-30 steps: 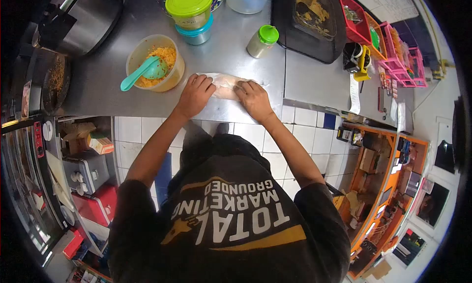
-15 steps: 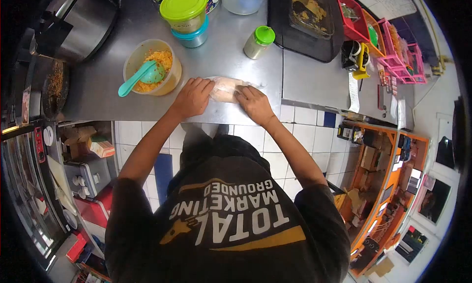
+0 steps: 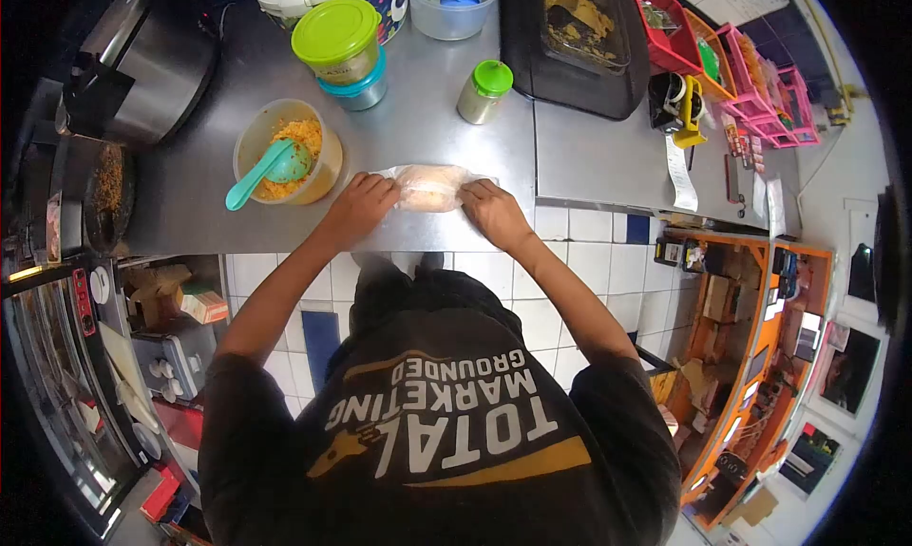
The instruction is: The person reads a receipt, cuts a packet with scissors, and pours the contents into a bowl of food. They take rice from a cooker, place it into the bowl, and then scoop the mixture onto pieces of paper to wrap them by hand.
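A pale roll-shaped item in clear plastic wrap [image 3: 429, 187] lies across the steel counter near its front edge. At its left end my left hand [image 3: 363, 204] is closed on the wrap, with the fingertips pressed together. My right hand [image 3: 494, 214] pinches the wrap at the other end. Left of my left hand stands a round plastic tub [image 3: 331, 171] of orange crumbly food [image 3: 302, 136], with a turquoise spoon [image 3: 258, 176] resting in it and over its rim.
Behind the wrapped item stand a green-lidded shaker [image 3: 485, 92] and stacked containers with a green lid [image 3: 334, 31]. A black tray [image 3: 579, 95] holding a glass dish is at the back right. A large metal pot [image 3: 142, 66] stands at the left.
The wrapped item now shows more fully between my hands, which have moved slightly apart. The camera view has shifted a little.
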The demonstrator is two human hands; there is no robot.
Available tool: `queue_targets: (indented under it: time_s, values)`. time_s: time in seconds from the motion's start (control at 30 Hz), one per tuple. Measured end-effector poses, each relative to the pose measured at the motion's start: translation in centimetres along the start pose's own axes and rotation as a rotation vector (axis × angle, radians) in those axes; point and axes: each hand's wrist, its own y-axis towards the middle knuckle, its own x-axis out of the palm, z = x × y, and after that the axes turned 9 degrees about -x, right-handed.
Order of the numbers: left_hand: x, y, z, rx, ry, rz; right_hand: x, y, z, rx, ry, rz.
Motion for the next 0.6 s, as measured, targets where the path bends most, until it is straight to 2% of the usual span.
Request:
queue_targets:
  time_s: [0.13,0.2,0.23,0.3,0.33,0.37,0.4,0.53,0.57,0.6]
  values:
    - [0.3,0.6,-0.5,-0.085,-0.046,-0.109,-0.1,1.7,0.8,0.222,0.206,-0.072]
    - [-0.1,1.6,-0.3,-0.301,-0.119,-0.232,0.0,2.6,2.1,0.300,0.272,-0.103]
    - [0.0,2.1,-0.6,-0.298,-0.117,-0.231,-0.1,3.2,2.8,0.369,0.353,-0.143]
    - [0.2,3.4,-1.4,-0.517,-0.324,-0.373,0.1,4.4,3.4,0.436,0.434,-0.185]
    - [0.3,4.1,-1.7,-0.519,-0.324,-0.371,0.9,4.9,3.7,0.551,0.362,-0.124]
    - [0.5,5.1,-1.7,-0.650,-0.294,-0.453,1.9,5.2,3.8,0.661,0.287,-0.063]
    - [0.5,5.7,-1.7,-0.781,-0.261,-0.534,3.0,5.4,3.6,0.672,0.211,0.025]
    - [2.3,5.7,-1.1,-0.806,-0.175,-0.384,1.6,5.5,2.0,0.548,0.181,-0.062]
    - [2.1,5.3,-0.6,-0.743,-0.183,-0.339,1.5,5.1,2.1,0.548,0.178,-0.058]
    - [1.9,4.9,0.0,-0.677,-0.189,-0.293,1.3,4.7,2.4,0.518,0.317,0.005]
